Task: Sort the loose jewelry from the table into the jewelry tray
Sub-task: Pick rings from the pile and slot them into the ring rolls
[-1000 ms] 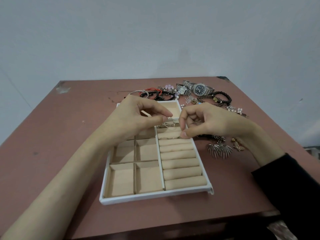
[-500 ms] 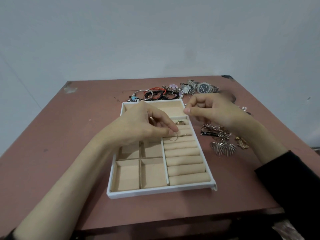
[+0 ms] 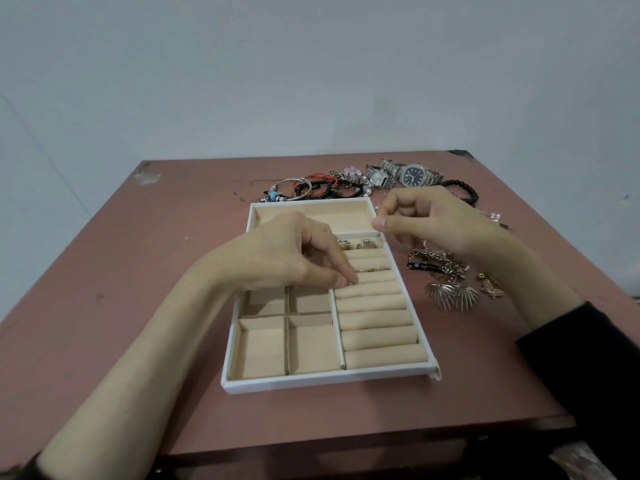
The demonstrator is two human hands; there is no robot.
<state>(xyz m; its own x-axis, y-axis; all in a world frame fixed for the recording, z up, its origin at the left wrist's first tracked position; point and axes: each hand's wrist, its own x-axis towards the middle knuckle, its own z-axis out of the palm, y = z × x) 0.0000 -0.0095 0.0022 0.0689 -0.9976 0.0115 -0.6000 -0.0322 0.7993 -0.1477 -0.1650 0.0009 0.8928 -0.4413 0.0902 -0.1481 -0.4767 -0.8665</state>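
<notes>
Both hands crowd the tray (image 3: 329, 381)'s right edge: the left hand (image 3: 277, 254) presses fingertips on a beige roll (image 3: 377, 289); the right hand (image 3: 433, 220) is curled, empty.

bare table (image 3: 138, 271) left of and before jewelry tray (image 3: 329, 381), loose jewelry (image 3: 346, 185) crowding its far and right sides, left hand (image 3: 277, 258) over its middle

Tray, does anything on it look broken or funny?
Yes. On the tray, the near right corner looks torn, with a flap sticking out. Also, a thin ring seems to lie flat on the ring rolls, not tucked upright in a slot like the two rings behind it.
</notes>
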